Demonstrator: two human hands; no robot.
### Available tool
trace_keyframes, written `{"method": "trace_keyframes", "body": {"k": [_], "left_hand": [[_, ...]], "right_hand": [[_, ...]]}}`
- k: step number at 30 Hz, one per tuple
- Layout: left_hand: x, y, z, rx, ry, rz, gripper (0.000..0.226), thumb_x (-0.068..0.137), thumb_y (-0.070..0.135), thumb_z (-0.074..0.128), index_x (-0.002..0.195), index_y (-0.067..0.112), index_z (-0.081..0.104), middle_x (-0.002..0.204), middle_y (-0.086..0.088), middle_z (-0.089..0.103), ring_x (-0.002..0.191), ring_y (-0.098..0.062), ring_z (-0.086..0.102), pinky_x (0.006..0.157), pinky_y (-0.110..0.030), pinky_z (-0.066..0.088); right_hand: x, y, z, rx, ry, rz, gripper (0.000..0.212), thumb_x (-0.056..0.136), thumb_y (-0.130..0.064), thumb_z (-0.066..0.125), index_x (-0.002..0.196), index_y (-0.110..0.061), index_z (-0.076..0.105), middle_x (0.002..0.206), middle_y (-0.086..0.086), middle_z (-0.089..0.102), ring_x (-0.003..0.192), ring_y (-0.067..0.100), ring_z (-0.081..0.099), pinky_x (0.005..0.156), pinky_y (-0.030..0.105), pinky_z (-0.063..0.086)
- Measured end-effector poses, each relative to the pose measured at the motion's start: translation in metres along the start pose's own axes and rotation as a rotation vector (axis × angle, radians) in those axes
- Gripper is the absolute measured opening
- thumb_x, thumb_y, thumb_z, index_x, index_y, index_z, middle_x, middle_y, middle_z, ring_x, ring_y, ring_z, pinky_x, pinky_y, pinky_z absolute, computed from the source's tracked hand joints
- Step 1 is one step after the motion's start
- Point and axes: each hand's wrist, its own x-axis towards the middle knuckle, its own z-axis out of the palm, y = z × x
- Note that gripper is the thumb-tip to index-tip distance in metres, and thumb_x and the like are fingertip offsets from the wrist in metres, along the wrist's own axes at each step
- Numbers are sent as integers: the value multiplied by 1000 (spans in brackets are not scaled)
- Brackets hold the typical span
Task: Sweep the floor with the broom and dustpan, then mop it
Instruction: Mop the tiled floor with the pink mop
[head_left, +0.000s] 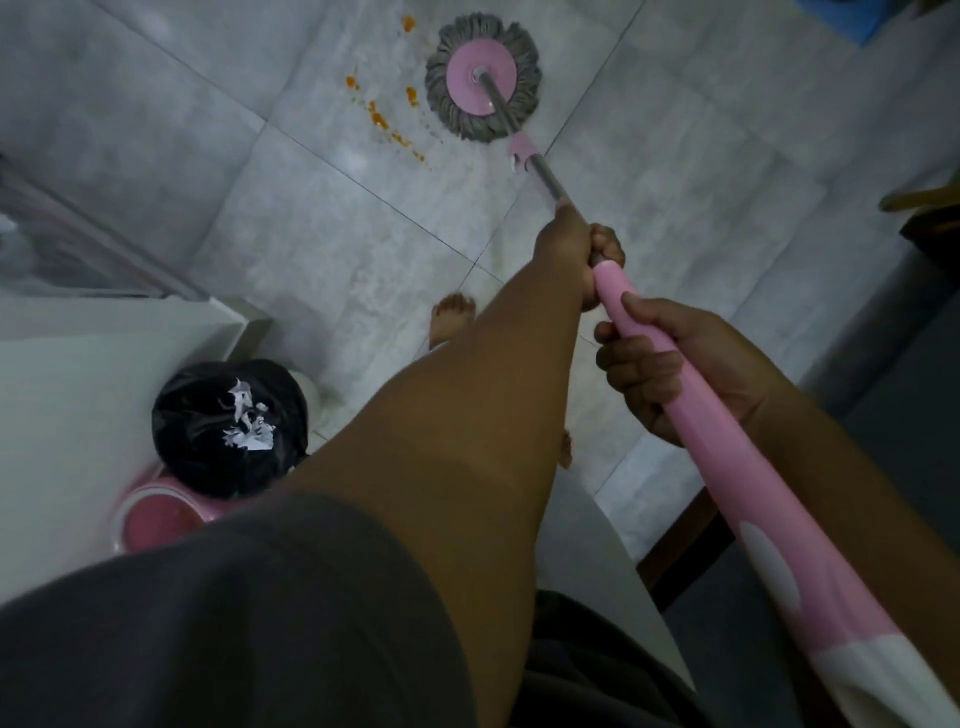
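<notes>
A round mop head (484, 78) with grey strands and a pink disc lies flat on the pale tiled floor (291, 208) at the top of the view. Just left of it, orange smears (382, 120) streak the tiles. The mop's metal shaft (543, 174) runs down into a pink handle (727, 457). My left hand (576, 249) grips the shaft where the metal meets the pink part. My right hand (670, 364) grips the pink handle lower down, fingers curled round it.
A bin lined with a black bag (228, 426) holding paper scraps stands at the lower left, beside a pink bucket (161, 519) and a white cabinet (78, 395). My bare foot (452, 322) is on the tiles. Dark furniture (930, 228) lines the right edge.
</notes>
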Motion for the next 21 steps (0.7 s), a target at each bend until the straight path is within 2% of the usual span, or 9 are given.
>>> {"method": "trace_keyframes", "body": {"k": [6, 9, 21], "left_hand": [[27, 119, -12, -21, 29, 56, 56, 103, 55, 31, 64, 16, 34, 39, 4, 30, 27, -9, 27, 33, -11, 23], [36, 153, -10, -56, 32, 52, 55, 103, 54, 33, 64, 16, 34, 38, 5, 30, 24, -8, 27, 33, -8, 24], [28, 137, -11, -52, 36, 48, 58, 102, 56, 34, 61, 16, 34, 37, 4, 30, 24, -9, 27, 33, -8, 24]], "right_hand": [[72, -54, 81, -5, -42, -7, 21, 87, -32, 54, 81, -12, 48, 53, -7, 40, 32, 2, 38, 31, 11, 32], [90, -77, 98, -6, -88, 12, 22, 87, -33, 53, 82, -12, 48, 53, -8, 40, 33, 2, 39, 31, 10, 32], [87, -68, 83, -10, -98, -20, 22, 88, -33, 53, 84, -12, 50, 52, -7, 43, 33, 2, 39, 31, 12, 34]]}}
